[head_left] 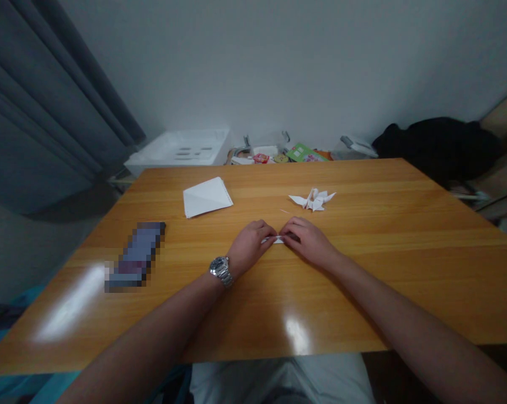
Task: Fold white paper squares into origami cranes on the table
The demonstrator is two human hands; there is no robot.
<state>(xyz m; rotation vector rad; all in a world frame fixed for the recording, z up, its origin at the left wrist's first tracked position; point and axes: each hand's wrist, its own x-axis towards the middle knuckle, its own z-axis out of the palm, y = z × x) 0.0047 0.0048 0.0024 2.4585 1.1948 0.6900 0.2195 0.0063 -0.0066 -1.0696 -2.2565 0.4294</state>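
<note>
Both of my hands rest on the wooden table [362, 280] near its middle, fingers curled and meeting over a small folded piece of white paper [277, 240]. My left hand [250, 247], with a metal watch on the wrist, pinches the paper's left end. My right hand [309, 241] presses on its right end. Most of the paper is hidden under my fingers.
A stack of white paper sheets [206, 197] lies at the back left. Finished white folded paper figures [313, 200] lie at the back, right of centre. A dark flat blurred object [136, 255] lies to the left. Behind the table are a white box [181, 148], clutter and a black bag [438, 143].
</note>
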